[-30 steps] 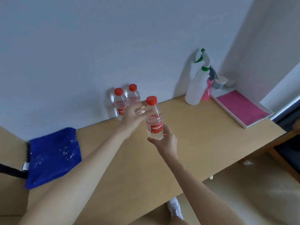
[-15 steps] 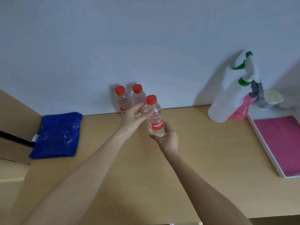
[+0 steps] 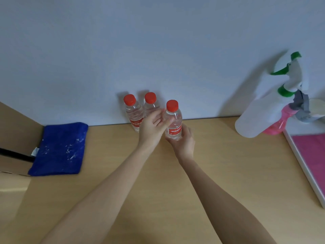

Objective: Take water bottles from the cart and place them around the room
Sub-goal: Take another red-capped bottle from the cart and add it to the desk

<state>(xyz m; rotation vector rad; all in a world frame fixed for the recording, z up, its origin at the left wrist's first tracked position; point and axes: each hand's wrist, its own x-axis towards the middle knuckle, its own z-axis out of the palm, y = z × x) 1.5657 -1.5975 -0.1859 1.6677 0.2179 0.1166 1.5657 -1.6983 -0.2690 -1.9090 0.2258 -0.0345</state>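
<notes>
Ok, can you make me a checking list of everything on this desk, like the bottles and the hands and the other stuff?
Surface: light wooden desk against a pale wall.
Job's things: three clear plastic water bottles with red caps; two stand by the wall, the third bottle is in front of them.
Clutter: blue fluffy cloth; white spray bottle with green trigger; pink spray bottle; white tray with pink mat.
Grippers: right hand grips the third bottle low down; left hand touches its upper part.
Cables: nothing seen.
Surroundings: black strap at left edge.
</notes>
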